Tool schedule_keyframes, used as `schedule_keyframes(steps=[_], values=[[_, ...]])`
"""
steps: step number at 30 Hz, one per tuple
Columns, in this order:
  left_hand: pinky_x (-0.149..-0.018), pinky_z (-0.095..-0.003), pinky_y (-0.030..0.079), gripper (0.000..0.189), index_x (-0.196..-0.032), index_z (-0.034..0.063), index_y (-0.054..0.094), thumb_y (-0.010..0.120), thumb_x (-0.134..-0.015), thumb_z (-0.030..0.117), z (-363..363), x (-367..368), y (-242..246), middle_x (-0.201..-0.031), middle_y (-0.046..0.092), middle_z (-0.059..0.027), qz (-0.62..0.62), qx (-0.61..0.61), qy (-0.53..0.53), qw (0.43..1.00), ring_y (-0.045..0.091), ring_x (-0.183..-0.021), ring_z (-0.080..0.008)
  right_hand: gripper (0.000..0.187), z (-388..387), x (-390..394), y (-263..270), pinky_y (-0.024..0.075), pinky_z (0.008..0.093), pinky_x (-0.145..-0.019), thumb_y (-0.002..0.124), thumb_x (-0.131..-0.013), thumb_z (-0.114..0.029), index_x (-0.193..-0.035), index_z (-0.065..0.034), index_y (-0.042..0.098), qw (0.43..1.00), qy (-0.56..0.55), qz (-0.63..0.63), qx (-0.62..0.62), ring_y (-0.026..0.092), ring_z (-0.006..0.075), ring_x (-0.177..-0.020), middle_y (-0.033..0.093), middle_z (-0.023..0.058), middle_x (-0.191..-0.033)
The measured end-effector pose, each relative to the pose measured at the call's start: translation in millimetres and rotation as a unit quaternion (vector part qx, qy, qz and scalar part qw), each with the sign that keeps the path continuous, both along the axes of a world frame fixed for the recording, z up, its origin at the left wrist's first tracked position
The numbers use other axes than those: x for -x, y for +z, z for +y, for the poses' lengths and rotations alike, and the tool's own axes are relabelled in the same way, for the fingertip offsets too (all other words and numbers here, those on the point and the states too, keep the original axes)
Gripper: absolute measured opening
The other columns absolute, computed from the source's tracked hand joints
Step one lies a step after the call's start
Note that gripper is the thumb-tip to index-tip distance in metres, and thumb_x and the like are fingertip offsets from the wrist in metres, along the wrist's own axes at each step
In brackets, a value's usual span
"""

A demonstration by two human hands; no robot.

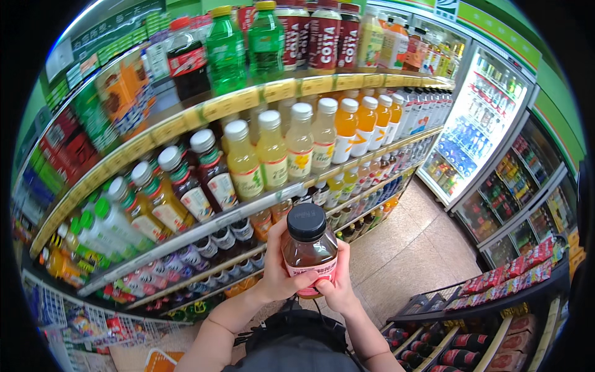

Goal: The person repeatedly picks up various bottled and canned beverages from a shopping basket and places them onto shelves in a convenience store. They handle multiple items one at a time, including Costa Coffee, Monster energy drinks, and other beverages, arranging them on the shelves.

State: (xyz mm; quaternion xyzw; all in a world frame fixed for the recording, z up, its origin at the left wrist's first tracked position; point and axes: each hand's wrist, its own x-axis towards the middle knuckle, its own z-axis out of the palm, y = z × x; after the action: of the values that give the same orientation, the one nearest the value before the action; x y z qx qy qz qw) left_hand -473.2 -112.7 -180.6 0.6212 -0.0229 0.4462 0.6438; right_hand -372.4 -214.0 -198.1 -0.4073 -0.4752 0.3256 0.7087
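A plastic drink bottle [310,251] with a black screw cap and a pink label stands nearly upright before my body. My left hand [283,267] wraps its left side, the thumb pressed across the label. On the other side, my right hand [338,281] grips it too, its thumb near the left one. The cap is on, and dark brownish liquid shows through the clear shoulder. Behind the bottle, a shelf rack carries rows of drinks, among them pale yellow juice bottles [274,151] with white caps.
Orange juice bottles [345,131] and dark juice bottles [218,174] line the middle shelf. A lit glass-door refrigerator [483,125] stands at the right. Tiled floor [409,242] runs between it and a low snack shelf [502,274]. Wire baskets [93,321] hang lower left.
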Motion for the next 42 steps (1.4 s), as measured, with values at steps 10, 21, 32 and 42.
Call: schedule_keyframes(steps=[10, 21, 32, 42], values=[[-0.103, -0.0382, 0.035, 0.09, -0.139, 0.0014, 0.02, 0.077, -0.072, 0.019, 68, -118, 32, -0.13, 0.041, -0.016, -0.021, -0.046, -0.049, 0.998, 0.044, -0.121, -0.0239, 0.085, 72, -93, 22, 0.0282, 0.0428, -0.107, 0.072, -0.081, -0.033, -0.138, -0.0023, 0.018, 0.977, -0.157, -0.04, -0.137, 0.038, 0.029, -0.128, 0.034, 0.0194, -0.137], [-0.096, -0.042, 0.045, 0.094, -0.133, -0.0038, 0.022, 0.08, -0.068, 0.032, 89, -250, 29, -0.124, 0.049, -0.0246, -0.092, -0.256, 0.046, 0.961, 0.056, -0.111, -0.0319, 0.076, 95, -234, 5, 0.0425, 0.0426, -0.091, 0.069, -0.078, -0.052, -0.127, -0.0002, 0.044, 0.914, -0.307, -0.202, -0.171, 0.049, 0.0306, -0.104, 0.045, 0.0213, -0.115], [-0.09, -0.0404, 0.048, 0.086, -0.13, -0.0017, 0.039, 0.085, -0.063, 0.027, 80, -394, 77, -0.121, 0.052, -0.0242, -0.027, -0.235, 0.162, 0.958, 0.057, -0.106, -0.0333, 0.089, 96, -430, 56, 0.0411, 0.042, -0.092, 0.079, -0.071, -0.042, -0.138, 0.0004, 0.038, 0.933, -0.102, -0.293, -0.18, 0.049, 0.0321, -0.108, 0.046, 0.0197, -0.122], [-0.098, -0.0398, 0.04, 0.096, -0.139, 0.0005, 0.03, 0.085, -0.063, 0.022, 96, -464, 182, -0.131, 0.045, -0.0173, -0.095, -0.498, 0.291, 0.811, 0.048, -0.118, -0.0296, 0.104, 126, -507, 136, 0.03, 0.0442, -0.106, 0.078, -0.068, -0.009, -0.147, 0.0008, 0.01, 0.887, -0.109, -0.359, -0.268, 0.032, 0.0357, -0.132, 0.021, 0.0232, -0.147]])
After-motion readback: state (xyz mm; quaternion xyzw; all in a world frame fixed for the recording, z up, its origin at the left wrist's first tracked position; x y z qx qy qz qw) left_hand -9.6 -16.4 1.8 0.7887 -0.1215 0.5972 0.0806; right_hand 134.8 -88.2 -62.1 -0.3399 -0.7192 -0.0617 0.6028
